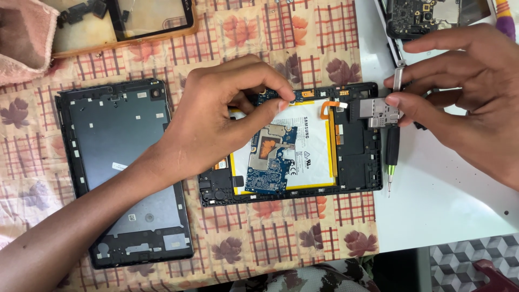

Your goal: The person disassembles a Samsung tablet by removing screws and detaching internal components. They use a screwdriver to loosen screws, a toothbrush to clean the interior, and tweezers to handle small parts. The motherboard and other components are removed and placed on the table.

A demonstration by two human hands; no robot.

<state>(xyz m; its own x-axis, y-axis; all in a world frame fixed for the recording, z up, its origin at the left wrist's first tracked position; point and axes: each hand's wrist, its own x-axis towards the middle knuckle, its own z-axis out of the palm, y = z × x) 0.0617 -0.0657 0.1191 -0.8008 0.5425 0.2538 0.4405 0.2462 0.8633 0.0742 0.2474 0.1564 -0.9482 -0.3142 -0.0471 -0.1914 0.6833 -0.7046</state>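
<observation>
table: we see a white tabletop [448,205] half covered by a checked, flower-printed cloth [281,232], the work laid across the edge of the two.
back cover: a dark tablet back cover [124,173] lies inside-up to our left, well apart from the hands' work.
open tablet: the tablet frame [357,162] lies across the cloth edge, its white, yellow-edged battery [319,162] in the middle; a loose blue circuit board [273,162] rests tilted on top of the battery.
spare parts: a glass panel in a brown tray [135,27] sits at the top left beside a pink towel [21,38]; another opened device [427,16] lies at the top right.
left hand: our left hand [216,124] arches over the frame's upper edge, thumb and forefinger closed narrowly on a small part near the top board; what they pinch is too small to tell.
right hand: our right hand [465,103] holds metal tweezers [398,78] in a tight pinch, the tips down at a small silver shield plate [383,112] at the frame's right end.
screwdriver: a black screwdriver [392,148] lies just beside the frame, under that hand.
step: we judge this as stripping down the inside, freeing small parts along the top edge.
next move: it calls for a gentle, straight lift, so that the orange flex ribbon [326,108] nearby is not torn.
</observation>
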